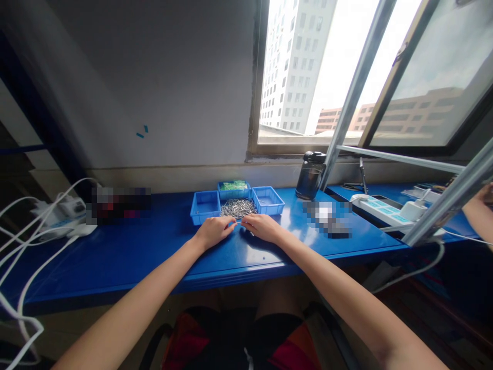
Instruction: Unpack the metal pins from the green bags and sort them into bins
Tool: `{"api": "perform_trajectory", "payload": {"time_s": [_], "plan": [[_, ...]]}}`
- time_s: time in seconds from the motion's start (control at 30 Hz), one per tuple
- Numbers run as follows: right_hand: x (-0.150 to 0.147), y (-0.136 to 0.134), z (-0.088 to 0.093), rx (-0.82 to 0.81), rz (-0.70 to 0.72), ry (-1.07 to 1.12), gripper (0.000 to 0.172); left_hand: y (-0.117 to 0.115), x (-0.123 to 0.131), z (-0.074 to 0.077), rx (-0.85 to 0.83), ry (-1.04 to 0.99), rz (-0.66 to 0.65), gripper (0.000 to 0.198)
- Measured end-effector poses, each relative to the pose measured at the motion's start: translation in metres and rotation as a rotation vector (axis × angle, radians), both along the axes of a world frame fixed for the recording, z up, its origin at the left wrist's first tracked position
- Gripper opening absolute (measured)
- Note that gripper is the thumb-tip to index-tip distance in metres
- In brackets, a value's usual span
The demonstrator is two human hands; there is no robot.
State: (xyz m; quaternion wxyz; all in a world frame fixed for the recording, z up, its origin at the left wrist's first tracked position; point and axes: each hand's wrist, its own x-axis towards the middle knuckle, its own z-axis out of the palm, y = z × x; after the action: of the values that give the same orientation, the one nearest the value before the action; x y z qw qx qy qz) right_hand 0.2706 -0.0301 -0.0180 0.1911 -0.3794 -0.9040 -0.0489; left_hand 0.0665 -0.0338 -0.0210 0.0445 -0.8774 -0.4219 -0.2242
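My left hand (213,230) rests at the front of a pile of small, thin silvery metal pieces (239,207), its fingers pinched together. Just beside it, my right hand (264,227) is also closed in a pinch, fingertips pointing toward the left ones. A thin, pale sliver shows between the two sets of fingertips, too small to name. Around the pile stand three blue plastic bins: a left bin (206,195) with little visible inside, a right bin (268,190), and a rear bin (233,194) holding green items.
A dark bottle (308,177) stands right of the bins on the blue table (146,257). Power strips with white cables lie at the left (61,218) and right (385,209). A metal post (442,200) rises at the right, near another person's arm (479,213).
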Motion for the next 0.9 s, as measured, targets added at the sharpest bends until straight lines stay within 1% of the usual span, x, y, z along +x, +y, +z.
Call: {"api": "perform_trajectory", "payload": {"time_s": [0.2,0.3,0.37,0.5,0.63,0.73,0.9], "plan": [[-0.0012,0.0008,-0.0023,0.037,0.034,-0.039,0.022,0.0008,0.0005,-0.0028,0.143,-0.055,-0.124,0.03],[-0.0015,0.002,-0.0046,0.055,0.042,-0.077,0.021,0.002,0.0003,-0.0053,0.2,-0.087,-0.163,0.028],[-0.0016,0.0024,-0.0055,0.052,0.038,-0.078,0.021,0.0023,0.0003,-0.0065,0.209,-0.093,-0.176,0.027],[-0.0017,0.0016,-0.0039,0.036,0.048,-0.048,0.023,0.0013,0.0008,-0.0055,0.181,-0.069,-0.156,0.028],[-0.0009,-0.0003,-0.0003,0.026,0.002,-0.017,0.022,0.0003,0.0012,-0.002,0.082,-0.031,-0.065,0.027],[-0.0003,-0.0014,0.0006,0.064,-0.024,0.022,0.021,0.0011,0.0009,-0.0006,0.011,-0.01,-0.018,0.024],[-0.0018,-0.0032,-0.0016,0.178,0.09,0.008,0.025,0.0031,0.0007,-0.0012,-0.056,-0.017,-0.025,0.02]]}}
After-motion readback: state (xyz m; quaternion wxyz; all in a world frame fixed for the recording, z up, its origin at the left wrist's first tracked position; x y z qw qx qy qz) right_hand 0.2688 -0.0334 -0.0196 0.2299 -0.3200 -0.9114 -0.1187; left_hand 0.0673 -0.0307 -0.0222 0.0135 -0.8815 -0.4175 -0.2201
